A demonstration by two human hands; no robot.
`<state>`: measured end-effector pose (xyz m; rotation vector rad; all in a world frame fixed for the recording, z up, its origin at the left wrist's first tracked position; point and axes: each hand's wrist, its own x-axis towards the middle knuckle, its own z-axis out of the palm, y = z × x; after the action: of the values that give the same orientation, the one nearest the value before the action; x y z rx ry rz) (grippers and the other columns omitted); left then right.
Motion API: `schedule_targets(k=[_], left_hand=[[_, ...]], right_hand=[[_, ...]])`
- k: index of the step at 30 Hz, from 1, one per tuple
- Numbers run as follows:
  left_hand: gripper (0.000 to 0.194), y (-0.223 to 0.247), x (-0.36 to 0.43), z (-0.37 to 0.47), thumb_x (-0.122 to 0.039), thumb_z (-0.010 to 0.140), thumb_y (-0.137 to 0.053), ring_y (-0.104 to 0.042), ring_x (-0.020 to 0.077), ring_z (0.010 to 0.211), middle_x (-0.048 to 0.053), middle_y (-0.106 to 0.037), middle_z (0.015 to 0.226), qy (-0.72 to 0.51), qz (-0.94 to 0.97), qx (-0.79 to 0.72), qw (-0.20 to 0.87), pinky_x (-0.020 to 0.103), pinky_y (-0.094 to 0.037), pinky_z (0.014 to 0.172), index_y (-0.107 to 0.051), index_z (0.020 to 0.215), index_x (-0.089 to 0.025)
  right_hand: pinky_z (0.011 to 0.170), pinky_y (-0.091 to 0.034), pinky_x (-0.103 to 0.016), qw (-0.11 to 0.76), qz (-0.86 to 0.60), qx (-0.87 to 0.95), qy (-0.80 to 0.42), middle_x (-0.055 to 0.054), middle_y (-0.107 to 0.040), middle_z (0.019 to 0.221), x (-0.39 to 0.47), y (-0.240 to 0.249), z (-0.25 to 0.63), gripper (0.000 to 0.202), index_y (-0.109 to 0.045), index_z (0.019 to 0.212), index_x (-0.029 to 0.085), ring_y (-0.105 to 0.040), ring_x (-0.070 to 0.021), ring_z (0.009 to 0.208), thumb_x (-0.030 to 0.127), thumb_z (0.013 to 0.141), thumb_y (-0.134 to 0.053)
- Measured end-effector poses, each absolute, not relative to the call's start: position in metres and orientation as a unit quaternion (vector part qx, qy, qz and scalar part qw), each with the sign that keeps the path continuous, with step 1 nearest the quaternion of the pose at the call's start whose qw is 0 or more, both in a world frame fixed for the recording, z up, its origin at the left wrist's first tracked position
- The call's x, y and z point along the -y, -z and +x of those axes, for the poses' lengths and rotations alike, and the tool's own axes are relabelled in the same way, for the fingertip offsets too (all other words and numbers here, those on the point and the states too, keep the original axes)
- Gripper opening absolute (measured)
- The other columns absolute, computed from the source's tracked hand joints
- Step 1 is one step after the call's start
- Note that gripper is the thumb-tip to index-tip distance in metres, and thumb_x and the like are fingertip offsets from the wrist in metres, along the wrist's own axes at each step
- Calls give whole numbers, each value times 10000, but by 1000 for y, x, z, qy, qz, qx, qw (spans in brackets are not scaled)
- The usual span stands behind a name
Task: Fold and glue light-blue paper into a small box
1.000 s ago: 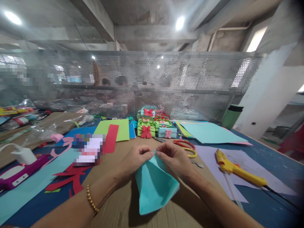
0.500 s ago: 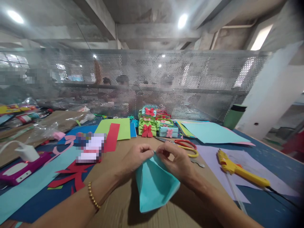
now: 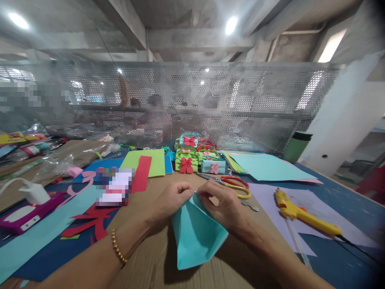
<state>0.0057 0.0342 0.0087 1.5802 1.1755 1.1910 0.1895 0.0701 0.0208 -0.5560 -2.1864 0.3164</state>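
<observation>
A folded light-blue paper piece, shaped like an open pouch, hangs over the brown cardboard sheet. My left hand pinches its far top edge from the left, thumb against forefinger. From the right, my right hand pinches the same edge close by, with its fingers curled. The exact spot between the fingertips is partly hidden. Just beyond my right hand lie scissors with red and yellow handles. Small paper handbags with bows stand stacked behind the cardboard.
A yellow glue gun rests on lilac paper at the right, its cord trailing off. Red paper scraps, a pixelated phone-like object and a purple power strip lie left. Blue sheets and a green bottle are at the back right.
Almost nothing differs. Both hands keep their pinch on the blue paper in the same place, with only a very slight shift of the fingers.
</observation>
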Motion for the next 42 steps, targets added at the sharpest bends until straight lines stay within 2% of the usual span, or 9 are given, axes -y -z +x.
schedule_targets(k=[3, 8, 12, 16, 20, 22, 33, 42], left_hand=[[236, -12, -33, 6, -375, 819, -511, -400, 124, 654, -16, -451, 703, -473, 630, -466, 403, 220, -304, 535, -517, 688, -179], [370, -17, -31, 6, -489, 830, -528, -342, 116, 619, -31, -368, 664, -470, 639, -461, 398, 219, -268, 510, -415, 631, -199], [383, -18, -29, 6, -493, 845, -527, -330, 113, 613, -36, -352, 664, -470, 638, -463, 397, 220, -257, 507, -395, 635, -203], [382, -20, -27, 4, -495, 847, -540, -329, 104, 583, -43, -370, 646, -453, 641, -471, 402, 223, -254, 504, -418, 639, -198], [395, -21, -27, 4, -498, 859, -528, -317, 100, 579, -46, -360, 647, -445, 661, -457, 395, 226, -250, 504, -419, 631, -194], [394, -21, -28, 4, -489, 863, -520, -315, 99, 578, -47, -349, 642, -437, 671, -454, 391, 227, -244, 504, -413, 625, -194], [392, -18, -31, 4, -496, 854, -513, -338, 104, 577, -36, -369, 633, -421, 683, -456, 386, 226, -236, 492, -420, 622, -194], [412, -25, -25, 3, -506, 893, -493, -304, 100, 576, -46, -344, 641, -415, 692, -448, 387, 232, -234, 505, -403, 637, -196]], right_hand=[[635, -426, -248, 412, -222, 875, -122, -13, -648, 747, -71, -20, 190, 174, -639, 778, 211, -564, -139, 673, 120, 881, -532], [656, -438, -256, 408, -223, 876, -128, -23, -664, 772, -69, -22, 191, 155, -667, 802, 212, -575, -147, 696, 139, 872, -549], [680, -452, -266, 388, -256, 860, -211, -29, -686, 796, -68, -26, 192, 117, -692, 803, 208, -591, -159, 730, 201, 853, -586], [632, -444, -258, 367, -301, 838, -271, -28, -695, 775, -77, -29, 194, 178, -684, 848, 188, -595, -153, 701, 261, 891, -528], [523, -374, -239, 313, -311, 839, -320, 13, -557, 584, -85, -29, 195, 358, -564, 636, 182, -506, -119, 559, 398, 916, -504], [495, -326, -234, 293, -306, 842, -333, 34, -470, 554, -85, -29, 195, 413, -503, 593, 189, -438, -102, 533, 454, 910, -504], [504, -269, -227, 279, -310, 856, -307, 49, -413, 598, -85, -25, 195, 333, -471, 626, 190, -372, -99, 577, 407, 868, -546], [503, -255, -242, 263, -317, 847, -335, 54, -331, 603, -80, -32, 197, 419, -392, 620, 215, -324, -101, 556, 503, 922, -434]])
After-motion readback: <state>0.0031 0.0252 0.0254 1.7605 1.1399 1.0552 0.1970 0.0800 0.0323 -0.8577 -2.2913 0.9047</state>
